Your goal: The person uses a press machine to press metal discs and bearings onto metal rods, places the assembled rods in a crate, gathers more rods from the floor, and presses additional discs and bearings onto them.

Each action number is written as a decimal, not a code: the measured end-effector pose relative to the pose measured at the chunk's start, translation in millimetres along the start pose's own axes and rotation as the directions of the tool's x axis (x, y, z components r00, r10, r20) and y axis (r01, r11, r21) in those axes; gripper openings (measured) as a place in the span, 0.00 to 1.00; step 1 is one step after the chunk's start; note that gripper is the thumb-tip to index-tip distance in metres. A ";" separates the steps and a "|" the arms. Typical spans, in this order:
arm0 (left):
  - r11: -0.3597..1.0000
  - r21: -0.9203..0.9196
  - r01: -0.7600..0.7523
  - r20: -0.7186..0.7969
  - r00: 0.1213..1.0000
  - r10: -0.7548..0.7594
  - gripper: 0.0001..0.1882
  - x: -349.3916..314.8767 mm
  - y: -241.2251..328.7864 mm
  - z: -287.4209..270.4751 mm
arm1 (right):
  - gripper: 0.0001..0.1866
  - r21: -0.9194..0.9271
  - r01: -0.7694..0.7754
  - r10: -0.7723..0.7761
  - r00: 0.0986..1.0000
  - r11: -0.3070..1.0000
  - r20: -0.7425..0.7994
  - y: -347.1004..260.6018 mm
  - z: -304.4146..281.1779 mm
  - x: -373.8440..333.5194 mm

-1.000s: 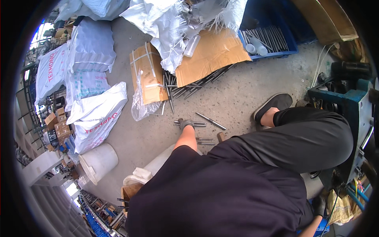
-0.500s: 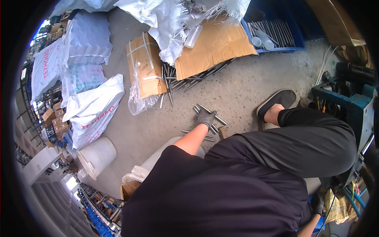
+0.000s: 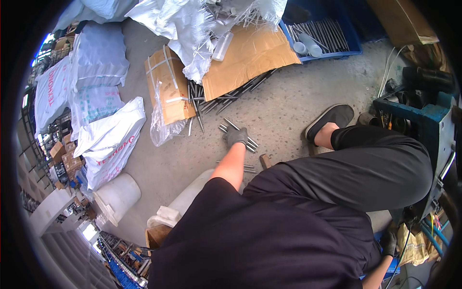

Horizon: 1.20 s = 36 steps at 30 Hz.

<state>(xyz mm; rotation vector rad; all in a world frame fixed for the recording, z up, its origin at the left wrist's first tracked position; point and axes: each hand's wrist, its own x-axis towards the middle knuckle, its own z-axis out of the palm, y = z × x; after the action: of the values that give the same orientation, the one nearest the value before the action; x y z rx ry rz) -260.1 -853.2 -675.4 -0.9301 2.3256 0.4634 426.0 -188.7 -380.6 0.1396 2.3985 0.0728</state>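
My left hand (image 3: 236, 137), in a dark grey glove, reaches over the concrete floor. Its fingers are closed round several short metal rods (image 3: 251, 144), whose ends stick out on both sides of the glove. More metal rods (image 3: 249, 168) lie by my left forearm, partly hidden by it. A small wooden block (image 3: 265, 161) is on the floor to the right of them. Low at the right edge, my right hand (image 3: 389, 243), also gloved, hangs beside my hip near something blue (image 3: 392, 266). Its fingers are too hidden to make out.
Ahead, dark rods (image 3: 226, 102) stick out from under a cardboard sheet (image 3: 250, 62), beside a strapped carton (image 3: 175, 108). A blue bin (image 3: 356, 52) holds more rods. White buckets (image 3: 120, 192) and sacks (image 3: 113, 144) stand left; a blue machine frame (image 3: 414, 111) is at right.
My left hand has moved a little forward and left, and the rods in it have moved along. The whole view has shifted slightly. My right hand stays by my hip.
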 end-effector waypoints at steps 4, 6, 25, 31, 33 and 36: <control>1.000 -0.021 0.014 -0.096 0.995 -0.016 0.35 56.3 23.7 -7.6 | 0.10 0.659 -0.415 0.347 0.907 0.627 0.240 5.8 10.9 1.9; 0.936 -0.328 0.130 0.037 0.992 -0.124 0.30 77.6 39.4 0.8 | 0.07 -0.102 0.131 -0.147 0.973 0.986 -0.176 10.3 14.8 -1.1; 0.756 -0.217 0.618 0.059 0.781 -0.622 0.37 14.9 -171.4 61.5 | 0.11 0.042 -0.184 0.178 0.977 0.982 0.120 0.8 7.6 -7.6; 0.888 0.182 0.422 0.425 0.780 -0.459 0.28 21.9 -161.8 43.5 | 0.07 -0.102 -0.232 0.245 0.959 0.967 0.144 -8.1 0.4 6.1; 0.388 0.867 -0.314 0.444 0.840 -0.312 0.25 29.5 -153.4 49.8 | 0.07 -0.240 -0.123 0.169 0.968 0.963 0.183 -11.2 -5.7 6.5; 0.043 0.822 -0.567 0.552 0.778 -0.299 0.25 53.3 -135.3 53.5 | 0.08 0.023 -0.224 0.214 0.954 0.974 0.211 -11.2 -11.5 8.8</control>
<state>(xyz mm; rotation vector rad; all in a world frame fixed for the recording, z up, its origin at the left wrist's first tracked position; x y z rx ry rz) -174.1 -947.2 -763.7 0.2664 1.4078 -0.7690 410.8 -198.9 -379.0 0.4159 2.1686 0.1001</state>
